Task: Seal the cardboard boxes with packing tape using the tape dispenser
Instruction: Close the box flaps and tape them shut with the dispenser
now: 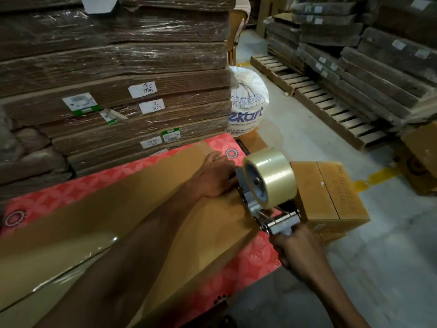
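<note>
A long brown cardboard box [132, 209] lies across a red patterned table [250, 259]. Clear tape [78, 254] shines along the box's seam at lower left. My left hand [216, 176] rests flat, fingers spread, on the box's far right end. My right hand [295, 249] grips the handle of a metal tape dispenser [267, 204], which carries a big roll of clear tape [272, 176] and sits at the box's right end edge, just right of my left hand.
A small sealed carton [331, 195] stands on the floor just beyond the dispenser. Wrapped stacks of flat cardboard [113, 79] rise behind the table. A white sack [248, 102], wooden pallets [314, 93] and more cardboard stacks [378, 55] line the grey floor aisle on the right.
</note>
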Available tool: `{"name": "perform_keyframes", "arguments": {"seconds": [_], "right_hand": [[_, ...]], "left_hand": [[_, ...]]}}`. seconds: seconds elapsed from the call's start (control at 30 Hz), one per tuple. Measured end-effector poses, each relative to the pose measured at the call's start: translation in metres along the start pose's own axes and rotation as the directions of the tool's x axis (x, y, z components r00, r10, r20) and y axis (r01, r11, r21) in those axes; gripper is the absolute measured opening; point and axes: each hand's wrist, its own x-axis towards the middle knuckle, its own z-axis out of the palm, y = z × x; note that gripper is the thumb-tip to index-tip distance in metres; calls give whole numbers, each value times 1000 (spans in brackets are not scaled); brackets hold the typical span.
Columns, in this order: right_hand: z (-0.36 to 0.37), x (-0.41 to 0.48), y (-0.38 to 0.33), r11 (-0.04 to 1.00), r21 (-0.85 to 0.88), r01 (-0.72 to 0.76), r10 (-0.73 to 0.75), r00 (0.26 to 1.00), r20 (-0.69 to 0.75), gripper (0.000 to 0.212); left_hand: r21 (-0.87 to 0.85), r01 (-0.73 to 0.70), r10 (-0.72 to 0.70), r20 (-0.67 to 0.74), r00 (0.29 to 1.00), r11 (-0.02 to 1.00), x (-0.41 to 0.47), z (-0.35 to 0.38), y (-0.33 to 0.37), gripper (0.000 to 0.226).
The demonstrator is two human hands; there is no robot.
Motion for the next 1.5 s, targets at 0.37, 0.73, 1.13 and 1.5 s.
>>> {"name": "perform_keyframes", "arguments": {"seconds": [0.37,0.73,1.13,1.5], "right_hand": [[13,35,-46,985,-101,138,-123,982,143,31],[-34,13,27,975,-196,101,-85,993,87,37],[-44,11,47,991,-69,112,-104,990,100,48],[-22,25,66,960,271,-70,31,989,147,26]], "left_hand": [[-61,149,-150,-24,988,987,12,-15,-59,38],[26,84,-84,5,996,996,11,-22,-43,32],[-59,-12,17,88,996,998,-2,1,20,16],[-2,-31,31,95,995,1000,-4,8,19,45]]}}
